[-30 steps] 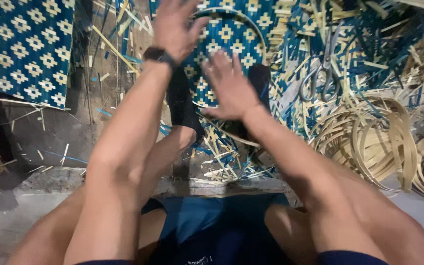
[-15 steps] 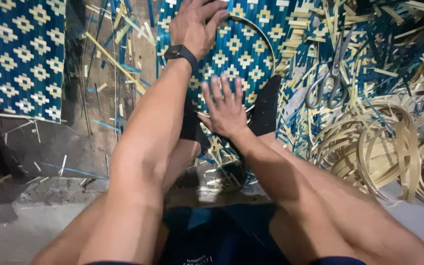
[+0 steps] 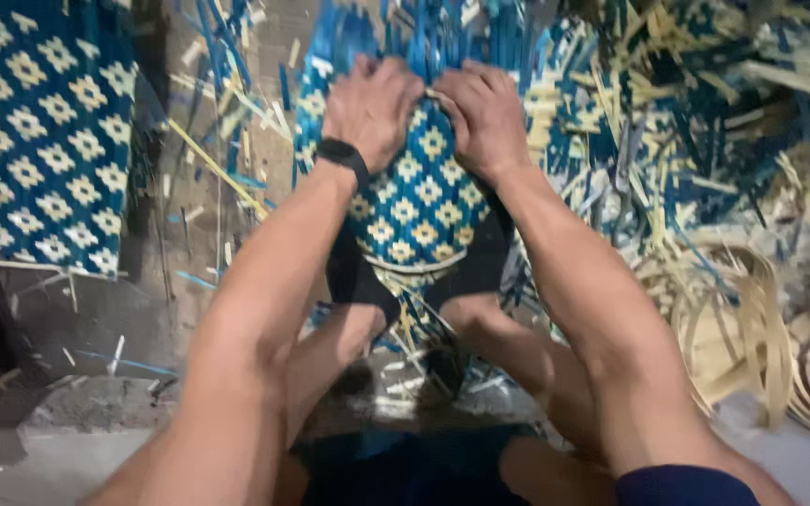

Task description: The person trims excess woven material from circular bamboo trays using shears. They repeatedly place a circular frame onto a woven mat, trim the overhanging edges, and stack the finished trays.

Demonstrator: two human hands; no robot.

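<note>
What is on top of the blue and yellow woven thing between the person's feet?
Both hands press on the far end of the woven piece: the left hand and right hand, side by side. What the fingers grip is covered. Dark sandals press against its near sides.

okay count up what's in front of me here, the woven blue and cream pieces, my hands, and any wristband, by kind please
Woven blue-and-cream pieces: 2, the woven piece under the hands and the woven panel at left
Hands: 2, left hand and right hand
Black wristband: 1
Total: 5
</note>
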